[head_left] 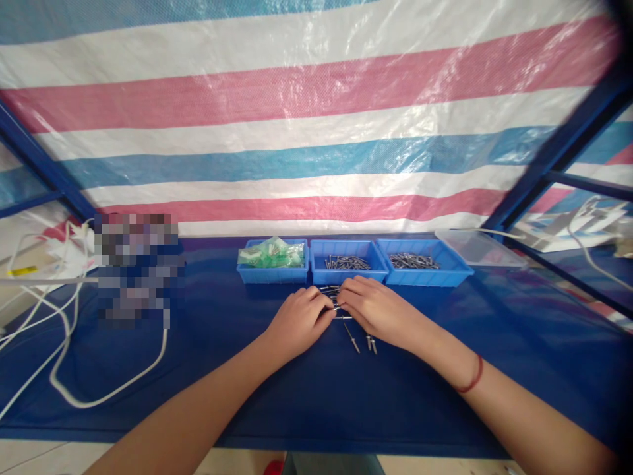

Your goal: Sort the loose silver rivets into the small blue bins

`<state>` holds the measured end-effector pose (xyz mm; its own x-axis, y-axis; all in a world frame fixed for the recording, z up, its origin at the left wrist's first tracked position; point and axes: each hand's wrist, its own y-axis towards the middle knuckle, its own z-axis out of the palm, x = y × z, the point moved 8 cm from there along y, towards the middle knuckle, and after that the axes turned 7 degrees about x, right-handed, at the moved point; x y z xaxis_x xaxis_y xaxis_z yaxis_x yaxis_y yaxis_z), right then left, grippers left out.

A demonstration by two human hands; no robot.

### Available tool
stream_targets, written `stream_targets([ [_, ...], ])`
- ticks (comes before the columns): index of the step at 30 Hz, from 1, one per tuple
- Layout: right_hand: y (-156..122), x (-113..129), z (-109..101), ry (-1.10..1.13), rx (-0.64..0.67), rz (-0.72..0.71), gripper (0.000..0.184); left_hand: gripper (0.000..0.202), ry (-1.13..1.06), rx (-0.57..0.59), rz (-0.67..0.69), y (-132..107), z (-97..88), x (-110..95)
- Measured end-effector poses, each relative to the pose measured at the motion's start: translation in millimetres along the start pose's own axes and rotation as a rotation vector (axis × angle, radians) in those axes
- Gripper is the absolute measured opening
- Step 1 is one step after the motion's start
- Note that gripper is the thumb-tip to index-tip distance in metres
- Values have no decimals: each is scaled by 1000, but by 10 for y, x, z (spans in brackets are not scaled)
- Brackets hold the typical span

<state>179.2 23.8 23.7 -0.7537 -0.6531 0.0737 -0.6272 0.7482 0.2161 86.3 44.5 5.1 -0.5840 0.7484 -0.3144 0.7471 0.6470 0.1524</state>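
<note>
On the blue tabletop, just in front of the bins, my two hands meet over a small pile of metal blind rivets (352,338). My left hand (301,318) is closed, thumb and fingertips pinched at a rivet (337,308). The fingers of my right hand (370,305) curl down onto the same cluster from the other side, gripping rivets there; its fingertips are partly hidden. A few rivets lie loose below and beside the right hand. Behind, the middle blue bin (349,272) and the right blue bin (430,274) hold many more rivets.
The left blue bin (273,274) holds a green plastic bag (277,253). A clear plastic lid (479,249) lies behind the right bin. White cables (69,389) loop over the table's left side, near a blurred-out patch. A striped tarp (297,99) hangs behind between blue frame posts.
</note>
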Motion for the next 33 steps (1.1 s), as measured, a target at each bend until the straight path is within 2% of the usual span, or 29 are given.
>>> stream_targets([
  [3,-5,-23,-82,88,-128,61,17,20,-104,-53,-37,-1,-43,36],
  [7,-75,-241,-150,435,-356,285,9,17,-278,-141,-119,-13,-120,106],
  [9,-83,-307,-91,585,-375,356,14,16,-332,-163,-139,-18,-138,120],
  [12,-58,-305,-14,749,-358,363,22,15,-381,-182,-139,-18,-144,122],
  [19,-44,-258,-17,911,-353,320,22,15,-380,-187,-113,-7,-137,144],
  [23,-45,-276,-11,920,-320,296,20,18,-373,-216,-117,-27,-172,190],
  [27,-31,-234,-57,743,-262,247,15,17,-356,-225,-112,-37,-225,177],
  [31,-36,-188,-222,529,-248,171,16,17,-340,-189,-97,-36,-229,124],
  [33,-99,-302,-348,436,-295,214,16,18,-306,-127,-76,-30,-182,94],
])
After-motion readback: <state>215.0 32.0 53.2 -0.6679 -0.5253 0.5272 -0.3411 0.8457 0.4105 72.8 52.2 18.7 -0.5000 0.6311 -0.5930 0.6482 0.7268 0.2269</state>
